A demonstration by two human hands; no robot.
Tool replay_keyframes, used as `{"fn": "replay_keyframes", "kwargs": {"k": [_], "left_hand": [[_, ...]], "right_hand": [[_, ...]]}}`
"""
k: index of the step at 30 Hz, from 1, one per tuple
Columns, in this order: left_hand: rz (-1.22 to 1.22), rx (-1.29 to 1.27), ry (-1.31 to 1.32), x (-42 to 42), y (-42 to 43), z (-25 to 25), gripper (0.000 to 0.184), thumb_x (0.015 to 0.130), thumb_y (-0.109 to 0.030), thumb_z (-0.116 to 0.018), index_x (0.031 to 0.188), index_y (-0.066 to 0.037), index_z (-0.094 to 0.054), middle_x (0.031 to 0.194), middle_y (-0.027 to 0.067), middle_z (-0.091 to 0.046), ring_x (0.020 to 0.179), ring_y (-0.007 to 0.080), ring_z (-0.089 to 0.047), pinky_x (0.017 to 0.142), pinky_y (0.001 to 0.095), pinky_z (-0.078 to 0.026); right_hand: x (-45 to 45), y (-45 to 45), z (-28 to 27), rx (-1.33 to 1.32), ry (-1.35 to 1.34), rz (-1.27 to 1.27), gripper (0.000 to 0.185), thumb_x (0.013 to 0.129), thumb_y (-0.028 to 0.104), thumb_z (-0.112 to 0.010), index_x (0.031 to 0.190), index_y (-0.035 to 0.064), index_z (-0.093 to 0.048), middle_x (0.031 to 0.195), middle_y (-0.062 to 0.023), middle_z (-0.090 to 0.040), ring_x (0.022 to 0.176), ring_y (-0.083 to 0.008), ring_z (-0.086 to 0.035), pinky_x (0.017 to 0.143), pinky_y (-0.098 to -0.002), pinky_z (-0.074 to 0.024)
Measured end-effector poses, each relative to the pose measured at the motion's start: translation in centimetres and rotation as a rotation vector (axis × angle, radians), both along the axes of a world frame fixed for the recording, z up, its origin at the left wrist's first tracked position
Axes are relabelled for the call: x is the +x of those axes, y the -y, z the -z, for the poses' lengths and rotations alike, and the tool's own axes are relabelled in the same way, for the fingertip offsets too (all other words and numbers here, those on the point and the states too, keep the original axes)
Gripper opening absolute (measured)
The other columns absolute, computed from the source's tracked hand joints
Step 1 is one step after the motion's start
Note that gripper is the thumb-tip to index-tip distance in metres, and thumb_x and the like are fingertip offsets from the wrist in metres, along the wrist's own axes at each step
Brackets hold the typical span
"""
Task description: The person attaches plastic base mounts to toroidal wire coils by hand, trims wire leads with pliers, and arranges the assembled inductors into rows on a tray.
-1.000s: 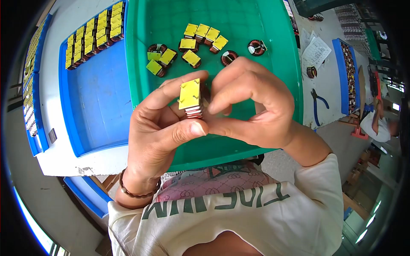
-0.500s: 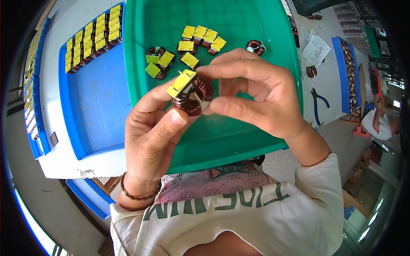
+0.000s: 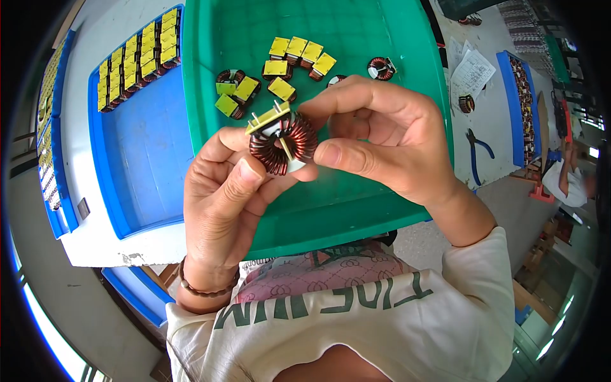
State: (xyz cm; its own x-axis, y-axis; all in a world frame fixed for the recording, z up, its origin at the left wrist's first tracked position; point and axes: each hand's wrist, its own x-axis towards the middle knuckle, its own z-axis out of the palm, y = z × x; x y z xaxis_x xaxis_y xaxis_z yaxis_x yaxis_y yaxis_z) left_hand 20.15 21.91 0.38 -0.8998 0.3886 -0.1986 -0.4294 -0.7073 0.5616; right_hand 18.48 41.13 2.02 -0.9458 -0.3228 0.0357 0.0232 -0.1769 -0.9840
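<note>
A ring-shaped coil of copper wire (image 3: pixel 299 139) with a yellow pin board on its upper left side is held up between my two hands. The ring's face shows, with a pale divider across its middle. My left hand (image 3: pixel 223 184) grips it from the left, thumb in front. On the right side, my right hand (image 3: pixel 388 140) has its thumb and fingers closed on the coil's edge. Beyond the hands, several coils with yellow boards (image 3: pixel 275 69) rest in a green tray (image 3: pixel 248 19), as does a coil without a visible yellow top (image 3: pixel 380 68).
To the left, a blue tray (image 3: pixel 143 172) holds rows of yellow-topped coils (image 3: pixel 147 54). Blue-handled pliers (image 3: pixel 473 153), a paper sheet (image 3: pixel 472 75) and a small coil (image 3: pixel 466 104) lie at the right, beside another blue tray (image 3: pixel 538 121). A person (image 3: pixel 563 181) is at the far right.
The held coil has turned from its yellow board facing me to its ring face showing, with the board now edge-on. My right thumb and fingers have shifted around its right side.
</note>
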Motion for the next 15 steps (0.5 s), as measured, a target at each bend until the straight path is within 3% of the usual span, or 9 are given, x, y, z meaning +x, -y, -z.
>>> {"fn": "replay_keyframes", "kwargs": {"k": [3, 7, 13, 15], "left_hand": [[-0.008, -0.006, -0.006, -0.02, -0.07, 0.05, 0.022, 0.085, -0.006, -0.06, 0.105, 0.001, -0.051, 0.104, 0.0199, -0.06, 0.092, 0.0294, -0.063, 0.085, 0.0394, -0.052], [0.027, -0.283, -0.169, 0.07, 0.13, 0.83, 0.043, 0.085, -0.014, -0.063, 0.12, 0.004, -0.045, 0.104, 0.0195, -0.06, 0.09, 0.0268, -0.065, 0.083, 0.0373, -0.053], [-0.009, -0.255, -0.029, -0.02, -0.18, 0.02, 0.041, 0.086, -0.013, -0.062, 0.119, 0.005, -0.046, 0.102, 0.0187, -0.061, 0.089, 0.0256, -0.065, 0.082, 0.0363, -0.054], [0.009, -0.133, 0.001, -0.12, 0.03, 0.02, 0.03, 0.086, -0.009, -0.06, 0.111, 0.004, -0.049, 0.104, 0.0198, -0.06, 0.091, 0.0267, -0.064, 0.083, 0.0366, -0.053]], "right_hand": [[0.06, 0.0, -0.16, 0.027, -0.015, -0.001, 0.03, 0.075, -0.005, -0.065, 0.104, -0.0049, -0.059, 0.09, -0.0097, -0.06, 0.075, -0.013, -0.057, 0.068, -0.019, -0.0467], [0.35, 0.18, -0.08, 0.183, -0.072, 0.031, 0.03, 0.075, -0.005, -0.065, 0.104, -0.0054, -0.058, 0.091, -0.0111, -0.06, 0.074, -0.0139, -0.057, 0.069, -0.0203, -0.0477], [0.28, 0.25, 0.15, 0.164, -0.174, 0.07, 0.028, 0.076, -0.005, -0.064, 0.103, -0.0063, -0.058, 0.09, -0.0123, -0.06, 0.073, -0.0151, -0.058, 0.069, -0.0215, -0.0488], [0.29, 0.32, 0.13, 0.086, -0.075, 0.049, 0.028, 0.076, -0.005, -0.065, 0.103, -0.0064, -0.058, 0.09, -0.0124, -0.06, 0.073, -0.0154, -0.058, 0.069, -0.0218, -0.049]]}}
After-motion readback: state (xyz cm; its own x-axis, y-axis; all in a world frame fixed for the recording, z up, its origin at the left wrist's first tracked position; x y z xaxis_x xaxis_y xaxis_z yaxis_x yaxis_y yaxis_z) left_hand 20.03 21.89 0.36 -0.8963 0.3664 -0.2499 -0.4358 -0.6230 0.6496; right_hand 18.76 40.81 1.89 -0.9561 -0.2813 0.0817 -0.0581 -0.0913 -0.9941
